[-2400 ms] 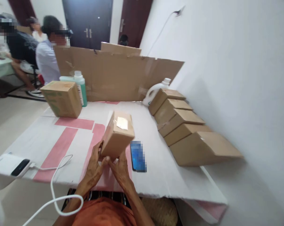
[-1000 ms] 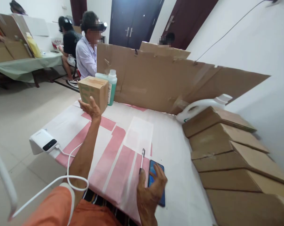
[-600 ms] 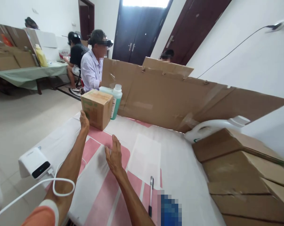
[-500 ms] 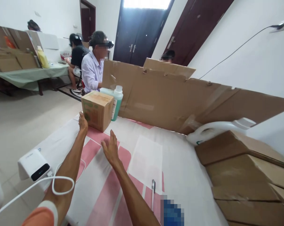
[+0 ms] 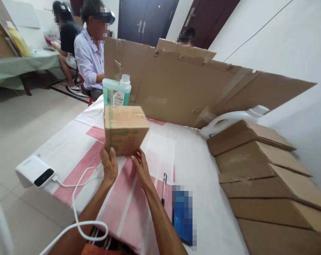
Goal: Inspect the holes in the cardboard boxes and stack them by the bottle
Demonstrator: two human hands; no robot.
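Hands (image 5: 125, 165) around lower sides of green-marked cardboard box (image 5: 126, 131).

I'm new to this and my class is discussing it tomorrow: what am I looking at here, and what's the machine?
There is no machine arm here: these are a person's own bare hands, seen by a camera worn on the head, looking forward and down. The left hand and right hand hold a cardboard box between them, low on its sides. On the cloth-covered table lie a pen, a phone and a white device with a cable. A green bottle stands beyond the box. More boxes line the right side, near a white jug. Behind is an upright cardboard sheet.
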